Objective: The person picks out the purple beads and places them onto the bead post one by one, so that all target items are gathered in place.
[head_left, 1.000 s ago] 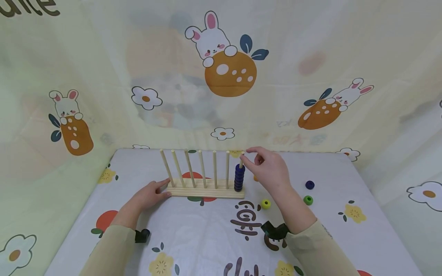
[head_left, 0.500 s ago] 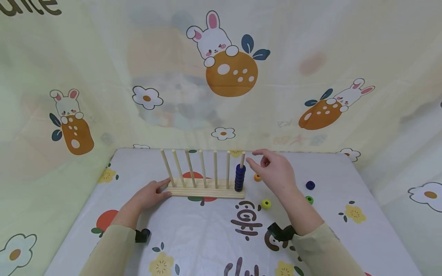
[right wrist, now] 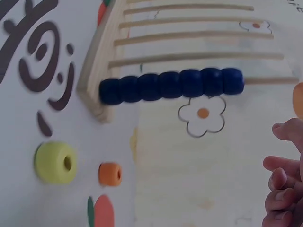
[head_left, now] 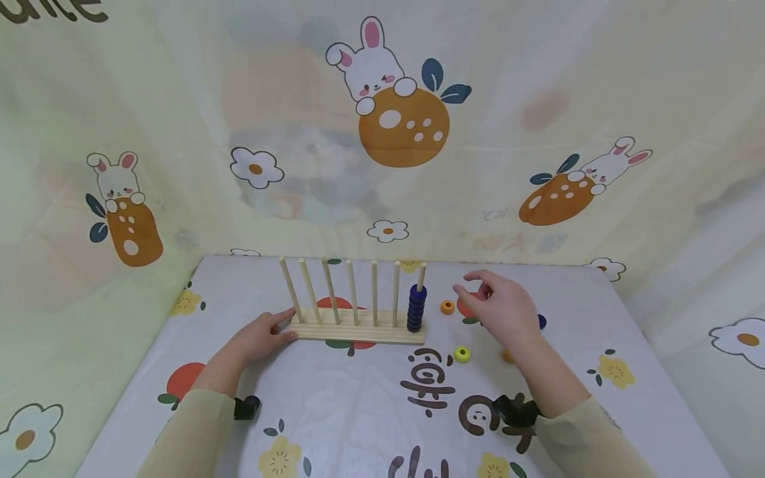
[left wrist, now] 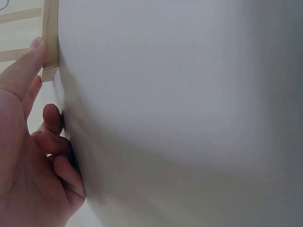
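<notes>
A wooden peg rack (head_left: 358, 335) with several upright pegs stands toward the back of the table. Dark blue beads (head_left: 416, 309) are stacked on its rightmost peg, whose tip shows bare; the other pegs carry none. At the rack's left end my left hand (head_left: 259, 338) pinches the base, thumb in front and index finger behind; the left wrist view shows the thumb against the wood of the base (left wrist: 50, 42). My right hand (head_left: 505, 309) hovers right of the rack, thumb and index finger apart, nothing between them.
Loose beads lie right of the rack: an orange bead (head_left: 447, 307), a yellow-green bead (head_left: 462, 354), another orange bead (head_left: 508, 356) partly behind the right wrist, and a dark blue bead (head_left: 542, 322) partly behind the hand. A patterned curtain (head_left: 287, 119) hangs behind the table.
My right hand has moved away from the top of the rightmost peg, to the right and slightly down. The green bead is now hidden behind the right arm. The left hand stays put.
</notes>
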`<state>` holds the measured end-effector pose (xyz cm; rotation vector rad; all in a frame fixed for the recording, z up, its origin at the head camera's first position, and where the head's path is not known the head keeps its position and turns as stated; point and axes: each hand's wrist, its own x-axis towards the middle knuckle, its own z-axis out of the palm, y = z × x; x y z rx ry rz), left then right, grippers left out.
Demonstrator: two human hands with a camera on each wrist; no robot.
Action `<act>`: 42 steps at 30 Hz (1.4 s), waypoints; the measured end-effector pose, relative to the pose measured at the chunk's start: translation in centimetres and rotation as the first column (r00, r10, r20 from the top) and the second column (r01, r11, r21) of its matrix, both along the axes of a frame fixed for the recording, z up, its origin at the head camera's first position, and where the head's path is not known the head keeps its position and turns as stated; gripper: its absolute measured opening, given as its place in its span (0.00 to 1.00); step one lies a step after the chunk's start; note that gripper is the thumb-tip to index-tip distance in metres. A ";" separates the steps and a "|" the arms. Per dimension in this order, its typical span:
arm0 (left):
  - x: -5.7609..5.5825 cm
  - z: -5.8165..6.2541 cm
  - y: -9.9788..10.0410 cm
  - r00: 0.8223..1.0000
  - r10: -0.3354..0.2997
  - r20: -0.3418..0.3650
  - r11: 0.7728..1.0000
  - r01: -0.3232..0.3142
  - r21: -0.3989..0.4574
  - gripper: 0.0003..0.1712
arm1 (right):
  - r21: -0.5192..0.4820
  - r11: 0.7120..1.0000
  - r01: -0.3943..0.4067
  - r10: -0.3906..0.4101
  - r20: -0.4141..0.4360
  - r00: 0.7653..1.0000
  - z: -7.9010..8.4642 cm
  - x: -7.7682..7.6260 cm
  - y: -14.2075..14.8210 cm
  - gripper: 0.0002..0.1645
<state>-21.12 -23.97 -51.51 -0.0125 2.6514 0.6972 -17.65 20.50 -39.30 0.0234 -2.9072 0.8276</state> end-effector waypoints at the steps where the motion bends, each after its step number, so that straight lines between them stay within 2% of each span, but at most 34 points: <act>1: 0.0 0.0 0.0 1.000 -0.002 0.001 1.000 0.002 -0.001 0.46 | 0.006 1.000 0.001 -0.001 0.006 1.000 -0.1 0.0 0.3 0.30; 4: 0.1 0.1 0.0 1.000 -0.005 0.002 1.000 0.005 -0.001 0.46 | 0.027 1.000 0.005 -0.005 0.020 1.000 -0.5 0.2 1.1 0.30; 10: 0.2 0.3 0.0 1.000 -0.006 0.002 1.000 0.006 0.002 0.46 | 0.082 0.997 -0.002 0.002 -0.002 1.000 -1.7 0.3 3.0 0.26; 16: 0.1 0.2 -0.2 1.000 -0.007 -0.001 1.000 0.007 -0.007 0.46 | 0.097 0.995 0.008 -0.010 0.021 1.000 -2.5 0.3 4.7 0.30; 23: 0.0 0.1 0.0 1.000 -0.012 0.004 1.000 0.012 -0.013 0.46 | 0.122 0.992 0.041 -0.049 0.061 0.997 -3.5 0.4 6.8 0.28; 30: 0.0 0.2 0.0 1.000 -0.008 0.006 1.000 0.008 -0.013 0.45 | 0.155 0.985 0.072 -0.080 0.045 0.996 -5.1 0.6 9.1 0.28; 39: -0.1 0.3 0.0 1.000 -0.005 0.008 1.000 0.005 -0.017 0.46 | 0.146 0.984 0.097 -0.117 0.135 0.984 -7.1 0.2 11.4 0.32; 42: 0.0 0.4 0.1 1.000 -0.002 0.011 1.000 0.002 -0.016 0.46 | 0.145 0.982 0.120 -0.139 0.134 0.981 -7.9 0.1 12.2 0.34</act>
